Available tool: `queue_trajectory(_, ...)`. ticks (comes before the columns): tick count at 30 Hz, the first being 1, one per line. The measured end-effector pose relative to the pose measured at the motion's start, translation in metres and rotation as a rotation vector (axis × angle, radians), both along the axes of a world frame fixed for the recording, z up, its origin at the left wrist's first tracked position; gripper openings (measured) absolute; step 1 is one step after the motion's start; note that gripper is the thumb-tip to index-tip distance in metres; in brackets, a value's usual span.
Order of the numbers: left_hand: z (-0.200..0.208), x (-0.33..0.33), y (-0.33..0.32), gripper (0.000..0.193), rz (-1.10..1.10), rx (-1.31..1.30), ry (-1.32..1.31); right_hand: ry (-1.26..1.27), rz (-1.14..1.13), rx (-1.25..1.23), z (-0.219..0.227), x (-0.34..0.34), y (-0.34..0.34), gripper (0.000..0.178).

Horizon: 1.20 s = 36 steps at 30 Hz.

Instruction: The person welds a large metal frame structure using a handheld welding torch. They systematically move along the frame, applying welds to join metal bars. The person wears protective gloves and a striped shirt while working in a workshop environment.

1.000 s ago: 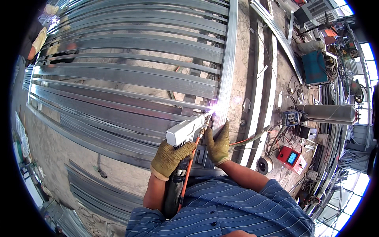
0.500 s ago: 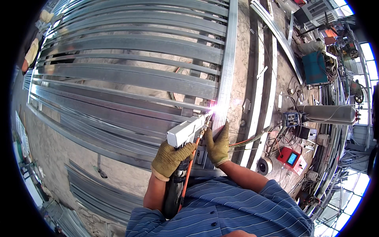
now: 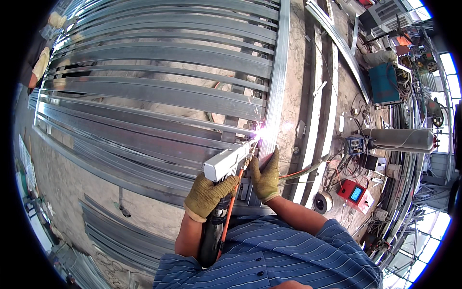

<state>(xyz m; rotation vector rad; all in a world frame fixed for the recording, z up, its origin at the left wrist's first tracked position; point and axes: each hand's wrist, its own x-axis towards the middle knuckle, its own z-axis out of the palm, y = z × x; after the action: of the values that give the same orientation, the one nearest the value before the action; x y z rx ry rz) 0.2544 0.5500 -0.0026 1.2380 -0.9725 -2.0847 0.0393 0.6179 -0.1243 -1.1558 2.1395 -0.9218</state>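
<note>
In a yellow-green work glove, my left hand (image 3: 208,196) is wrapped round the handle of a white, box-bodied welding gun (image 3: 224,164). The gun's tip meets the joint between a slat (image 3: 159,119) and the long grey metal side rail (image 3: 278,72), where a bright pinkish-white glare (image 3: 260,134) hides the exact contact. An orange hose (image 3: 233,202) and a thick black cable run back from the gun along my left forearm. My gloved right hand (image 3: 265,180) lies on the near part of the rail, thumb and fingers spread in a V, close beside the gun's nozzle.
Beyond the rail, long white bars (image 3: 313,115) lie on the floor. Further right stand a grey gas cylinder (image 3: 402,138), a red machine with a lit screen (image 3: 355,192), a wire spool (image 3: 323,202) and a teal machine (image 3: 383,83). At far left, another person's gloved hand (image 3: 41,62) touches the frame.
The glare at the gun's tip has shrunk slightly, and small sparks show above it. Both my hands stay almost in place. The other person's hands at far left have shifted a little.
</note>
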Motion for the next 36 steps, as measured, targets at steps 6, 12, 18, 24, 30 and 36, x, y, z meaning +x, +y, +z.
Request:
queue_trajectory(6,0.000,0.001,0.001,0.045,-0.022,-0.017,-0.030,-0.004,-0.009,0.026,0.005,0.001,-0.001,0.100)
queue_trajectory(12,0.000,0.000,0.004,0.044,0.017,-0.015,0.003,0.043,0.027,0.026,-0.004,-0.001,0.001,0.102)
queue_trajectory(18,-0.003,0.002,0.006,0.044,0.012,0.018,-0.020,-0.097,0.002,0.078,-0.002,-0.003,0.001,0.103)
queue_trajectory(24,-0.002,0.002,0.008,0.042,0.011,0.034,-0.004,-0.047,0.009,0.054,-0.010,-0.004,0.002,0.104)
queue_trajectory(30,-0.002,0.003,0.012,0.041,0.012,0.029,-0.018,-0.086,-0.007,0.136,-0.005,-0.004,0.001,0.107)
queue_trajectory(36,0.027,0.007,0.019,0.038,0.126,-0.096,0.025,-0.060,-0.005,0.077,-0.003,-0.005,-0.002,0.111)
